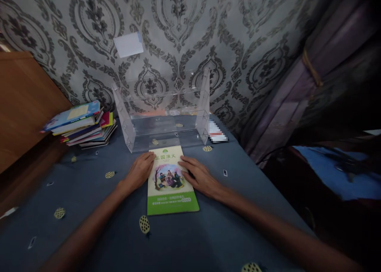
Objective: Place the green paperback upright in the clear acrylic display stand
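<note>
A paperback book [171, 200] with a cream and green cover and an illustration of seated figures lies face up on the dark blue tablecloth. At its upper left edge, my left hand [140, 169] grips it with fingers bent together. My right hand [200, 176] holds the opposite edge, fingertips on the cover and thumb lower along the side. Just beyond the book's top stands a clear plastic rack [126, 127] with see-through shelves; the book's top end is close to its front.
Several books are stacked unevenly [86, 125] at the left, beside a wooden panel [26, 105]. A blurred white item [216, 132] sits right of the rack. Patterned wallpaper [178, 26] rises behind, bearing a white card [128, 45]. A tied curtain [294, 93] hangs at the right.
</note>
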`<state>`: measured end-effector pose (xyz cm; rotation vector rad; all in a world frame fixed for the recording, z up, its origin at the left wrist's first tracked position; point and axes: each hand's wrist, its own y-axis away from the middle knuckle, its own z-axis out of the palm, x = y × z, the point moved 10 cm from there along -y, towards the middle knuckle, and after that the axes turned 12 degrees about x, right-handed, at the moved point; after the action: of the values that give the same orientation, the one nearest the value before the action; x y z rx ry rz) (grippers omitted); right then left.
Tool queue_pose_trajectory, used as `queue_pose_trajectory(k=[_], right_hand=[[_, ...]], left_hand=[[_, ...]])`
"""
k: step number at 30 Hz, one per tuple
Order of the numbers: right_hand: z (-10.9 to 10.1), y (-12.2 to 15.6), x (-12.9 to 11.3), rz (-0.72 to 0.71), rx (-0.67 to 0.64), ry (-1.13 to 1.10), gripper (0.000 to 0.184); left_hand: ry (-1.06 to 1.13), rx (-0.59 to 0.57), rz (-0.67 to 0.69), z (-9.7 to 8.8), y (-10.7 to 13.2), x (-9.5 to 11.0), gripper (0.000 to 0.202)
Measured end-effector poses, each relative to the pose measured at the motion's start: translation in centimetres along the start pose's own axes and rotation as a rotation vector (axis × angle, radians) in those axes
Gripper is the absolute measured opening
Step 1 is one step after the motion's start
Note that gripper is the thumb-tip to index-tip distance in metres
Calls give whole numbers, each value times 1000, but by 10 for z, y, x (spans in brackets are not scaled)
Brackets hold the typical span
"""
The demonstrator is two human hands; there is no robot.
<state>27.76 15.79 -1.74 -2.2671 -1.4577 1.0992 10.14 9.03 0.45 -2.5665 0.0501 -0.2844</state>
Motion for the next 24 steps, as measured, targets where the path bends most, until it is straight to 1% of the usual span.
queue_pose_trajectory(k=[5, 9, 14, 19, 24], right_hand=[[6, -8, 9, 5, 52, 26, 38], [6, -9, 8, -21, 98, 11, 37], [6, -9, 9, -52, 117, -4, 37], [4, -9, 7, -40, 111, -10, 38], [3, -15, 9, -3, 76, 29, 40]], left_hand=[[-26, 10, 49, 4, -12, 6, 35], [4, -9, 93, 16, -25, 15, 39], [50, -41, 162, 32, -41, 33, 43], [78, -68, 212, 48, -56, 48, 44], [97, -77, 233, 59, -64, 55, 41]])
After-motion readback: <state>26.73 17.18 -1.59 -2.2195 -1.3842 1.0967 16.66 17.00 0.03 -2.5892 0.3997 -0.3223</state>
